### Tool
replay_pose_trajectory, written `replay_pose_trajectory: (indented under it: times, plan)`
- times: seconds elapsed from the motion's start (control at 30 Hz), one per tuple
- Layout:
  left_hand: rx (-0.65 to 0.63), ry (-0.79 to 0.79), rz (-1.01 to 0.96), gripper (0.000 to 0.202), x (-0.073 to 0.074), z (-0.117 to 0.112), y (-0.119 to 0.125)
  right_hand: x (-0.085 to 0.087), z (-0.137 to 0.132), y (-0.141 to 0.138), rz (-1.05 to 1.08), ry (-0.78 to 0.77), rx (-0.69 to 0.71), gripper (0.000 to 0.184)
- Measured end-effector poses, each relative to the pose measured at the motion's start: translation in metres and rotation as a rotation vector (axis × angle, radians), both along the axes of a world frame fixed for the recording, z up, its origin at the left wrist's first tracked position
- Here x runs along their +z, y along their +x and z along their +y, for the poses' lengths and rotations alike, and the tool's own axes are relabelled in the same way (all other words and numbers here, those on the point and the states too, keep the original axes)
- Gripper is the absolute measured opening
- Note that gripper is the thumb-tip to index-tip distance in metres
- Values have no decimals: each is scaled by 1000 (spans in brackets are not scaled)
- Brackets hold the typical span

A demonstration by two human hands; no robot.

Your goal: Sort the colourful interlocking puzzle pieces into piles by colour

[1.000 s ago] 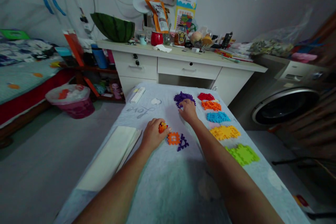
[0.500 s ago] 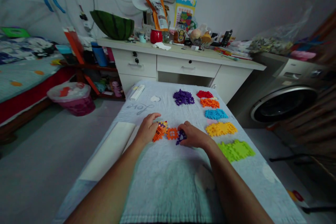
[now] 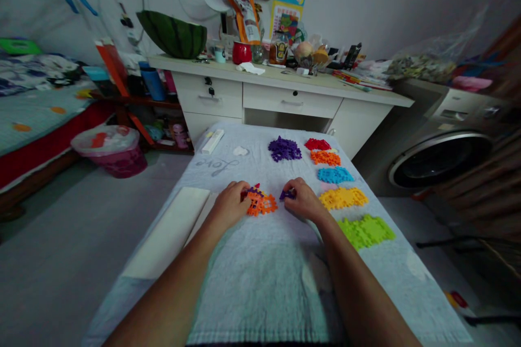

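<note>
My left hand (image 3: 230,206) is closed on a small cluster of joined plastic pieces (image 3: 259,203), mostly orange with a bit of purple and yellow, held just above the towel-covered table (image 3: 260,282). A hand's width to the right, my right hand (image 3: 302,201) pinches a purple piece (image 3: 286,194). The two hands face each other near the table's middle. Sorted piles lie beyond and to the right: purple (image 3: 284,149), red (image 3: 317,144), orange (image 3: 325,158), blue (image 3: 334,175), yellow (image 3: 342,198) and green (image 3: 365,230).
A folded white cloth (image 3: 171,233) lies along the table's left edge; a white box (image 3: 213,141) and a small white scrap (image 3: 241,150) sit at the far end. Behind stand a cluttered white desk (image 3: 285,100), a washing machine (image 3: 443,157), a pink bin (image 3: 112,152) and a bed (image 3: 36,119).
My right hand came back from the purple pile to the table's middle and picked up the purple triangular piece. The orange piece that lay flat is now part of the cluster in my left hand.
</note>
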State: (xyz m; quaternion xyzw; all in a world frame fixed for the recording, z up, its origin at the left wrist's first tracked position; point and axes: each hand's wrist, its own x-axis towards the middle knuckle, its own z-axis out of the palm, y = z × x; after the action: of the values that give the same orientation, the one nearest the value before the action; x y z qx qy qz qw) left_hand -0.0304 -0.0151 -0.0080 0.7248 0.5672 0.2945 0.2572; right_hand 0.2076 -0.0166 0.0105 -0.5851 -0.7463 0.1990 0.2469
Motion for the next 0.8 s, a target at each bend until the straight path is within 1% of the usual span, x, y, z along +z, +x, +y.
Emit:
replay_pose_trajectory:
  times: [0.1, 0.17, 0.23, 0.33, 0.43, 0.57, 0.67, 0.8]
  plan:
    - [-75, -97, -281, 29, -3, 1, 5, -3, 4, -1, 48, 50, -56, 17]
    - [-63, -156, -409, 31, -4, 3, 7, -5, 8, -2, 75, 76, -75, 16]
    - [-18, -144, -447, 31, -6, 5, 7, -6, 13, -3, 97, 99, -80, 15]
    - [59, -20, -389, 30, -11, 8, 5, -6, 24, -6, 100, 137, -70, 17]
    - [82, 72, -287, 29, -15, 10, 5, -7, 42, -11, 68, 176, -84, 17]
    - [59, 112, -171, 29, -17, 12, 8, -9, 68, -17, 34, 244, -133, 16]
    - [63, 139, -150, 28, -16, 13, 10, -9, 89, -17, 11, 289, -196, 16]
    - [86, 152, -133, 27, -15, 15, 10, -8, 118, -13, 7, 315, -321, 18]
